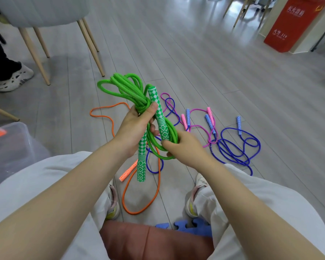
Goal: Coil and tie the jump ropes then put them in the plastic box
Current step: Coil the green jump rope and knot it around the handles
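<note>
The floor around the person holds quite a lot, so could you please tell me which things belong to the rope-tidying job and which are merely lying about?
Part of the job:
- green jump rope, gripped by left hand and right hand
- orange jump rope
- blue jump ropes
- pink jump rope
- plastic box

Lying about:
- chair
- red box
- blue foam mat

Coiled rope (131, 94) mid-frame, held between both hands (137, 126) above the floor (195, 62). Loose ropes (233, 147) on the floor behind, right of centre. Plastic box (9, 145) at left edge. Chair (45, 14) upper left.
</note>
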The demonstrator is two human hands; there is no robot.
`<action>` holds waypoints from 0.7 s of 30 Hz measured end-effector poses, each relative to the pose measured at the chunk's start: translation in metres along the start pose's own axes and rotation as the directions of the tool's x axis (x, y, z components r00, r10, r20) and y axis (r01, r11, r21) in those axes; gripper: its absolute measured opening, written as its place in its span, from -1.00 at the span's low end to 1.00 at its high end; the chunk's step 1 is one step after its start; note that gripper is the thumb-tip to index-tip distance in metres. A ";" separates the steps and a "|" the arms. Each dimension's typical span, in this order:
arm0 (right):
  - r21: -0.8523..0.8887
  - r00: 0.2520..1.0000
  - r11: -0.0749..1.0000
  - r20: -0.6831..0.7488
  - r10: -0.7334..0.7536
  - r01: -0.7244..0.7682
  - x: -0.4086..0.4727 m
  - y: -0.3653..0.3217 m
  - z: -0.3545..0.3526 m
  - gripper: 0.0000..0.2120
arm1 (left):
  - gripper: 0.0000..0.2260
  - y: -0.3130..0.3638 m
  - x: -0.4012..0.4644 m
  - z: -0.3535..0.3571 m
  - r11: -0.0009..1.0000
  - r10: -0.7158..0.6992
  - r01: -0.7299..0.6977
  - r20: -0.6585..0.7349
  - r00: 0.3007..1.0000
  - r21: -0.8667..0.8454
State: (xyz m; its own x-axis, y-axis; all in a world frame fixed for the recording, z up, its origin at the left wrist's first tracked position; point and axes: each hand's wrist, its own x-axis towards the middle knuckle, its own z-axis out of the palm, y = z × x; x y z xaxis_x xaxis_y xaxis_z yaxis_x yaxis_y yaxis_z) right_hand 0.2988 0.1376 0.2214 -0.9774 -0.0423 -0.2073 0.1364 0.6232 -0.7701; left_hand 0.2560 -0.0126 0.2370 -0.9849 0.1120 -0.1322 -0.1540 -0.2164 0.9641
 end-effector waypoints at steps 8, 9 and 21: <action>0.356 0.997 0.934 0.057 -0.045 0.022 -0.001 -0.006 -0.003 -0.74 | -0.48 0.001 0.008 -0.006 0.968 -0.221 0.217 -0.018 0.975 -0.127; 0.375 0.994 0.926 0.067 -0.085 0.054 -0.003 -0.006 -0.003 -0.76 | -0.48 0.001 0.008 -0.006 0.964 -0.232 0.224 -0.036 0.972 -0.142; 0.181 0.979 0.975 0.133 -0.153 0.128 -0.006 0.021 -0.030 -0.74 | -0.74 0.031 0.020 -0.034 0.857 -0.204 0.120 -0.115 0.972 -0.501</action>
State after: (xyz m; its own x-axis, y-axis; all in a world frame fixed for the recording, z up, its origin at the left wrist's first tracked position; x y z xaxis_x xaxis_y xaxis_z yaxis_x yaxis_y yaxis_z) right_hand 0.3025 0.1743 0.2245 -0.9565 -0.2405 -0.1651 0.0370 0.4614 -0.8864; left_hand 0.2288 -0.0500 0.2561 -0.9353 0.0414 -0.3515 -0.2903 -0.6579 0.6949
